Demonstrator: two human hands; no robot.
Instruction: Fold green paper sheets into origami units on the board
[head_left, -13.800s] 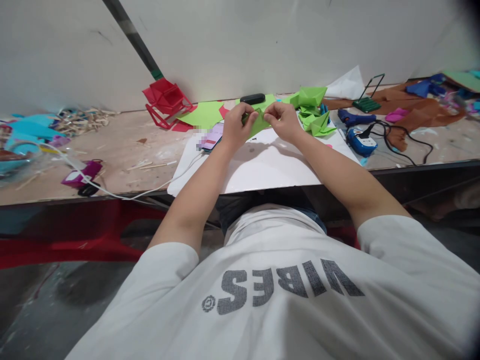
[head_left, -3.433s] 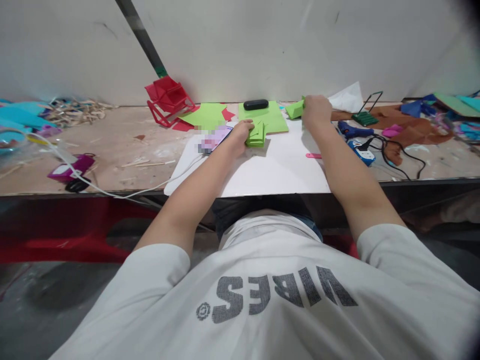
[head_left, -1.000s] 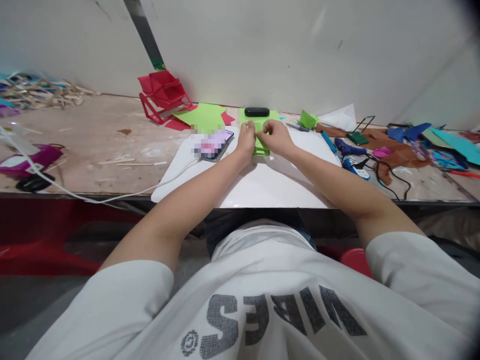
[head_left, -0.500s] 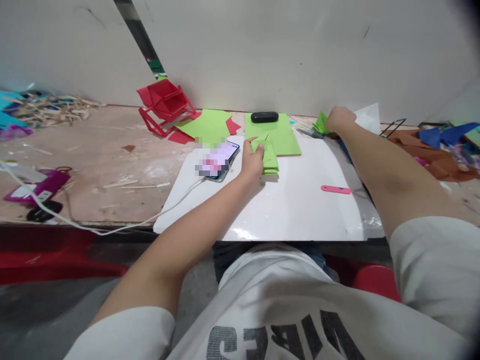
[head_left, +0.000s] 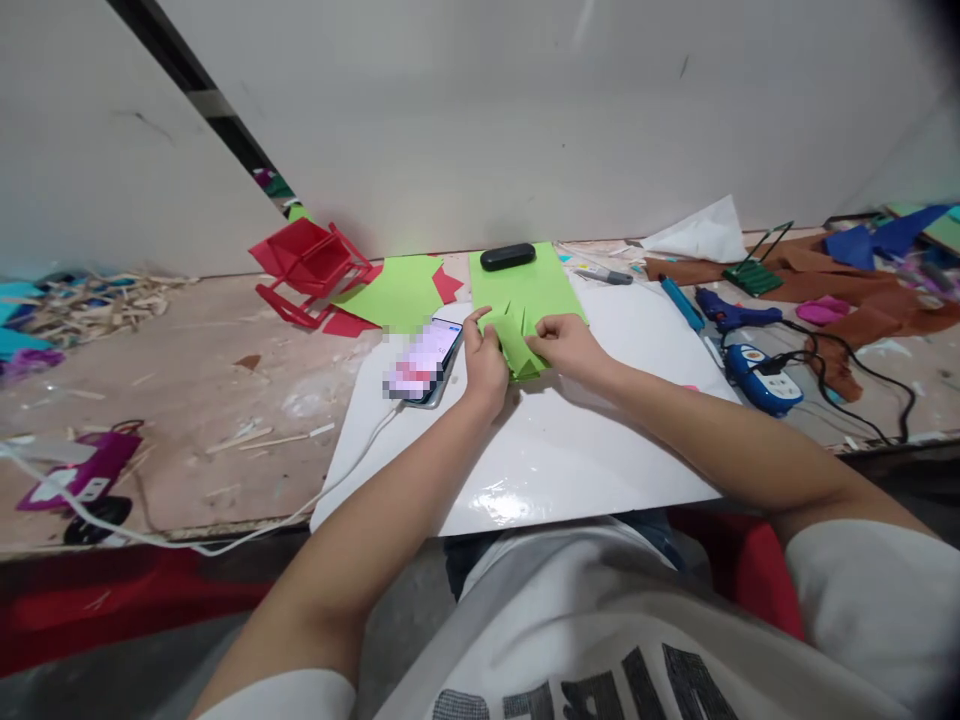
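Just above the white board (head_left: 600,440), my left hand (head_left: 486,368) grips a small folded green paper piece (head_left: 516,340) at its left side, fingers closed round it. From the right, my right hand (head_left: 568,345) pinches the same green piece's right edge. Slits or raised flaps show along its top; the lower folds are partly hidden by the fingers. Behind my hands lies a flat green sheet (head_left: 559,290) with a black oblong case (head_left: 508,257) on it. A phone (head_left: 431,360) lies left of my left hand, its charging cable (head_left: 352,460) trailing left.
A red miniature rocking chair (head_left: 307,270) stands at the back left near a green sheet scrap (head_left: 397,290). On the right are a cutter knife (head_left: 604,274), a blue glue gun (head_left: 735,312), a blue power socket (head_left: 763,380) with black cords, and brown scraps (head_left: 799,262). Thin sticks (head_left: 127,300) are heaped far left.
My right hand has come back from the far right to the folded green piece in my left hand. The crumpled green bit beside it there no longer shows. The view has shifted slightly.
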